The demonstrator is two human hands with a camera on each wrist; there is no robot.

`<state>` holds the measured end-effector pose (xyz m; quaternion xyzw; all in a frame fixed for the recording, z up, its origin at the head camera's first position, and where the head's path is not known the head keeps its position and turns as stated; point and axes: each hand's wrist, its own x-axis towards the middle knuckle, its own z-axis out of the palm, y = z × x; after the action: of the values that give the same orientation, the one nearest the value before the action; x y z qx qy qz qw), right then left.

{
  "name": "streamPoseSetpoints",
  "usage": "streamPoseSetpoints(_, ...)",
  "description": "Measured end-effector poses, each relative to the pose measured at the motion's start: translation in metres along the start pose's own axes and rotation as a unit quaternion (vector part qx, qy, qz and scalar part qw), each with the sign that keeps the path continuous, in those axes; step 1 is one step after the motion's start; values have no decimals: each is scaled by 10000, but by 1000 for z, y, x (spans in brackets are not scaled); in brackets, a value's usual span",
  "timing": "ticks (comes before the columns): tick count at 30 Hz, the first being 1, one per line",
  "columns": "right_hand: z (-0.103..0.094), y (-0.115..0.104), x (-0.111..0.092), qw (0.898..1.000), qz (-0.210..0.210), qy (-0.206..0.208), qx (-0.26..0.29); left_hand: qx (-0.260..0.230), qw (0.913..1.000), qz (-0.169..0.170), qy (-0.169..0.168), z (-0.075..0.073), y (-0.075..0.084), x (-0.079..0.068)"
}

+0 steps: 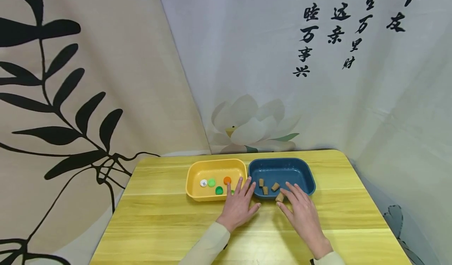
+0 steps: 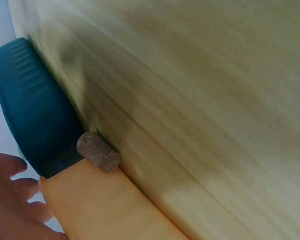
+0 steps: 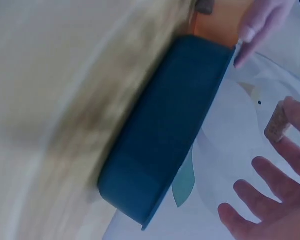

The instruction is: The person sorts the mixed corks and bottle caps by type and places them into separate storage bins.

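Note:
My right hand (image 1: 303, 214) pinches a cork (image 1: 280, 197) between thumb and index finger, over the front rim of the blue tray (image 1: 303, 170). In the right wrist view this cork (image 3: 277, 121) sits at the fingertips, and the other fingers are spread. Three more corks, one of them a short cork (image 1: 275, 187), lie inside the blue tray. My left hand (image 1: 238, 210) has its fingers spread over the front right corner of the yellow tray (image 1: 197, 198), holding nothing. Another cork (image 2: 98, 151) lies on the table against the trays' front; my left hand hides it in the head view.
Several round caps lie in the yellow tray, among them an orange cap (image 1: 227, 180), a white cap (image 1: 203, 183) and a green cap (image 1: 219, 190). Both trays stand side by side on a wooden table (image 1: 159, 225). A printed cloth (image 1: 247, 61) hangs behind it.

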<state>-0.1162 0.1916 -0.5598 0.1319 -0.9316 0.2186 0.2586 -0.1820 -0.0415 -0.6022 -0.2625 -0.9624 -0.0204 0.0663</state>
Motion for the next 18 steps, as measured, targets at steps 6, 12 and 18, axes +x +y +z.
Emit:
streamPoseSetpoints(6, 0, 9, 21, 9998, 197, -46, 62, 17, 9999, -14, -119, 2, 1, 1)
streamPoseSetpoints(12, 7, 18, 44, 9980, 517, -360, 103, -16, 9998, -72, -180, 1, 2, 2)
streamPoseSetpoints(18, 19, 24, 64, 9940, 843, -668, 193, 125, 9995, -83, -281, -1, 2, 1)
